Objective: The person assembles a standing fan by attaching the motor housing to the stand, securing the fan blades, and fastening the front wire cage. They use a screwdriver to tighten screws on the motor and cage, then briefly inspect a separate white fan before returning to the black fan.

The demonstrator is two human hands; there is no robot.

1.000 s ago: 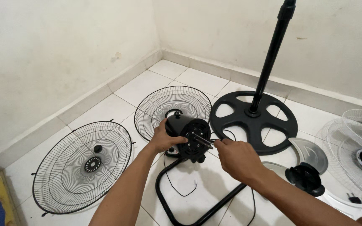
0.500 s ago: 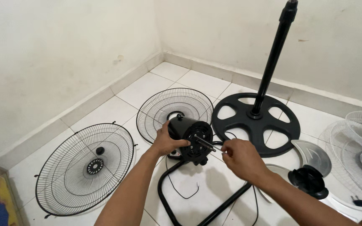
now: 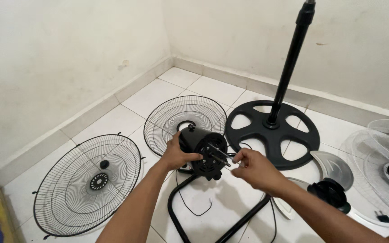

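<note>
Fan motor point(image 3: 202, 150), black and drum-shaped, is held above the tiled floor point(image 3: 113, 121) with its face and bare metal shaft point(image 3: 219, 153) turned toward the wearer

Head view. Left hand point(image 3: 176, 153) is closed around the motor housing from the side, fingers wrapped on the near edge of the face. Right hand point(image 3: 254, 168) is pinched shut at the tip of the shaft, thumb and forefinger together; whether a small part sits between them cannot be told.

Judged state of work: the fan is apart. No blade and no grille is on the motor, so the shaft stands clear. One black wire grille point(image 3: 88, 183) lies flat on the floor well to the left of the left hand; a second grille point(image 3: 184, 120) lies just beyond that hand, partly behind the motor. Black stand base point(image 3: 272, 133) with its upright pole point(image 3: 291, 58) stands beyond the right hand, unconnected to the motor. A grey blade piece point(image 3: 332, 164) and a black cap-like part point(image 3: 329, 193) lie to the right of the right forearm. A black tube frame point(image 3: 176, 216) and a thin cable point(image 3: 194, 209) lie under both hands. White fan grilles point(image 3: 379, 166) rest at far right.

Left to do, as judged: every joining of motor, grilles, blade and stand
</note>
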